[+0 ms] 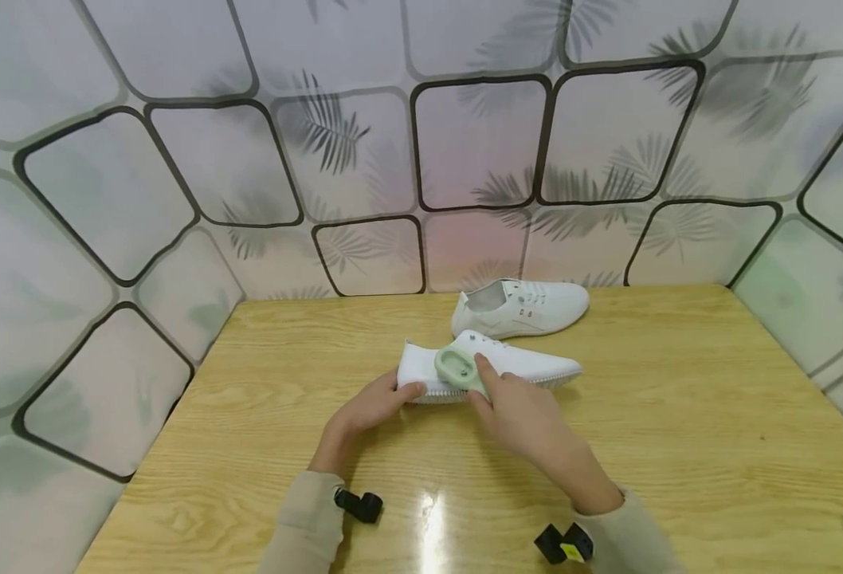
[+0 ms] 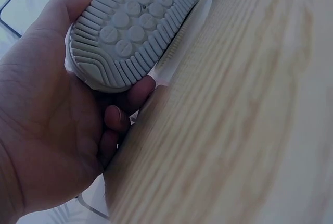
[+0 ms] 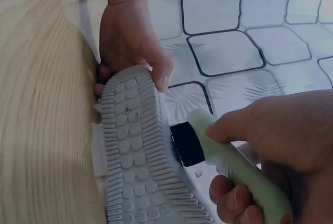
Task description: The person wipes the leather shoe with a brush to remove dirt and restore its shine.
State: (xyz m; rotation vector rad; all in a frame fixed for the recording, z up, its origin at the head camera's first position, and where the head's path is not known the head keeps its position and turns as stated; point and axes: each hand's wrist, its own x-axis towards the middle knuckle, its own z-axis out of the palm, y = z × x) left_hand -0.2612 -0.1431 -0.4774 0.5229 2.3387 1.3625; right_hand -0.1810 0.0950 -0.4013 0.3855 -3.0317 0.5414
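A white lace-up shoe lies tilted on its side, its grey ridged sole turned toward me. My left hand grips its heel, the thumb on the sole's edge and the other fingers beneath. In my right hand is a light green brush, held by its handle with the index finger stretched along the top. The brush's dark bristles press on the side of the shoe, above the sole, as the right wrist view shows.
Another white shoe stands just behind, near the back edge of the wooden table. A patterned cloth wall closes off the back and both sides. Small black devices are strapped at both wrists.
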